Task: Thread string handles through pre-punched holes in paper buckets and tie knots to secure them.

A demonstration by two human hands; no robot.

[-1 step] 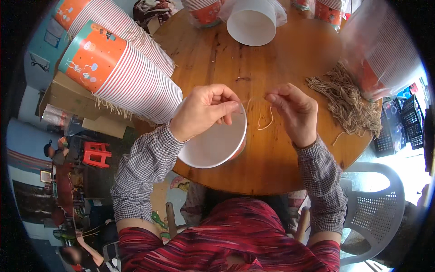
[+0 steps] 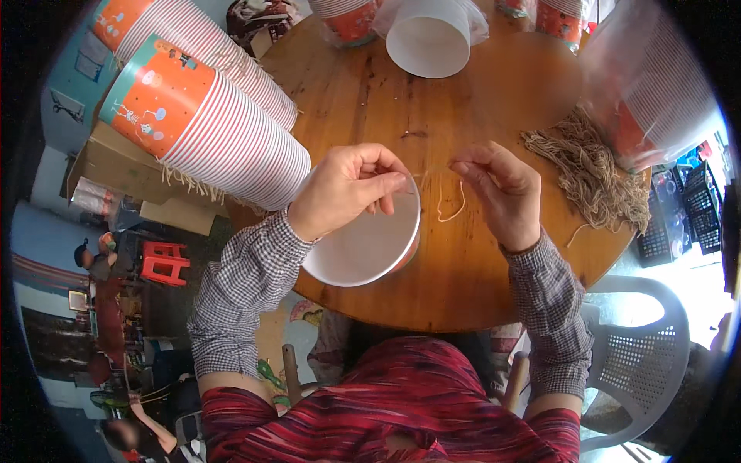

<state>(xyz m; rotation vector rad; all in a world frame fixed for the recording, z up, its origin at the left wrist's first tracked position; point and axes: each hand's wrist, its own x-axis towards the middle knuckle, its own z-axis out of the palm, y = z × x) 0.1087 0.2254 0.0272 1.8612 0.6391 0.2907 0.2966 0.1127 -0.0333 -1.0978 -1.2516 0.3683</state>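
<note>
A white-lined paper bucket [image 2: 356,251] with an orange outside lies tipped on its side at the table's near edge, its mouth facing me. My left hand [image 2: 351,189] reaches over it, thumb and forefinger pinched at the rim around what looks like a thin pale strand. Beyond the rim, my right hand [image 2: 500,189] holds a length of pale string [image 2: 455,214] between thumb and fingertips. A loop of this string hangs below the right fingers. Exactly what lies inside the left pinch is mostly hidden.
Tall nested stacks of orange buckets [image 2: 208,116] lean at the left. A tangled bundle of tan strings [image 2: 590,174] lies on the round wooden table [image 2: 455,285], near a plastic-wrapped stack [image 2: 656,92]. Another white bucket [image 2: 428,46] stands at the back; a grey chair [image 2: 641,355] is at right.
</note>
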